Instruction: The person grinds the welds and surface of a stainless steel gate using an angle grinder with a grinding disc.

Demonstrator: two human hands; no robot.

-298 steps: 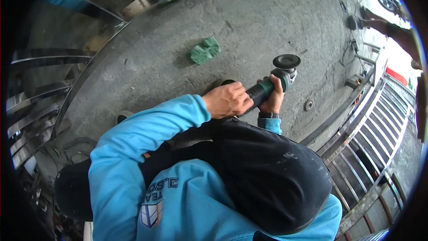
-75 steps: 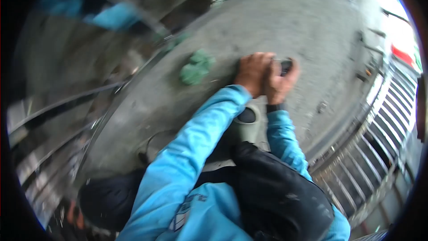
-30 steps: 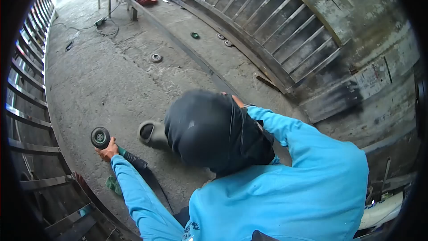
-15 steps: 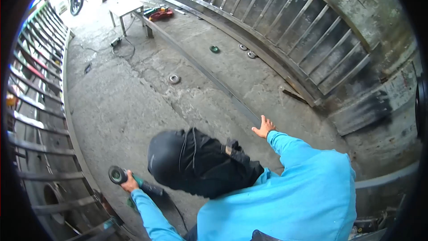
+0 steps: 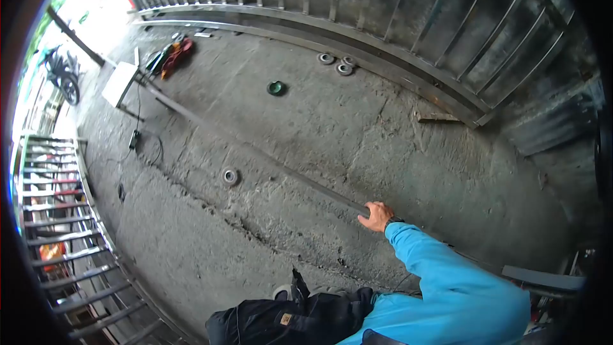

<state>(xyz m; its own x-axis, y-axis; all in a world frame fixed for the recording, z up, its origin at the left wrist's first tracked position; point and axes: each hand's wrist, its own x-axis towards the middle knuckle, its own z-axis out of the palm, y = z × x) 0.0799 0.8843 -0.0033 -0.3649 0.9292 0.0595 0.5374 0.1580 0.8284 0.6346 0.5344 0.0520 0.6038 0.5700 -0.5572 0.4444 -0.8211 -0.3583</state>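
My right hand (image 5: pixel 378 216), in a blue sleeve with a dark wristband, closes round the near end of a long grey metal bar (image 5: pixel 300 180). From my fingers the bar stretches away diagonally, above the concrete floor, to beside a small white-topped table (image 5: pixel 120 83). Part of the bar's far length is smeared by motion. My left hand is outside the view, and so is the angle grinder seen before. Dark trousers (image 5: pixel 255 322) with a small tan label show at the bottom edge.
A metal railing (image 5: pixel 357 22) lines the far side; another barred frame (image 5: pixel 70 243) lies left. On the floor are a ring-shaped disc (image 5: pixel 230 177), several discs (image 5: pixel 345 69) by the wall, a green round item (image 5: pixel 276 88), a cable plug (image 5: pixel 134 139) and a red-and-green heap (image 5: pixel 177 54).
My view has swung, and the left hand with the angle grinder has left it. The right hand, loosely spread at the bar's end before, is now wrapped round it.
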